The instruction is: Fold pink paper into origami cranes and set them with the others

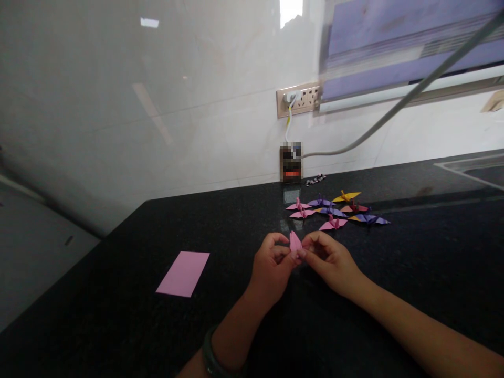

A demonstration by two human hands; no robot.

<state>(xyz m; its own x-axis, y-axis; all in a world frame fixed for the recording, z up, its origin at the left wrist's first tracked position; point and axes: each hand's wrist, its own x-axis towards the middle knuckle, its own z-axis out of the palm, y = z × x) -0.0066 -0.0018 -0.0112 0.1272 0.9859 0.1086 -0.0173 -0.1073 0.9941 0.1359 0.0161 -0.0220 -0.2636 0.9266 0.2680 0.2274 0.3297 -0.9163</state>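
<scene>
Between my two hands is a small piece of folded pink paper (295, 242), its pointed end up and its lower end hidden by fingers. My left hand (272, 268) pinches it from the left. From the other side my right hand (331, 261) grips its lower right edge, thumb near the left thumb. Just beyond the hands stand several folded paper cranes: a pink crane (334, 223), a purple crane (321, 202), a yellow crane (347, 196) and others. A flat sheet of pink paper (184, 274) lies to the left, apart from both hands.
All this is on a black speckled countertop (129, 247) against a pale tiled wall. A phone-like device (292, 163), partly blurred out, leans there, with a cable (378, 123) running up right. A wall socket (298, 98) holds a plug. A beaded string (315, 180) lies near the wall.
</scene>
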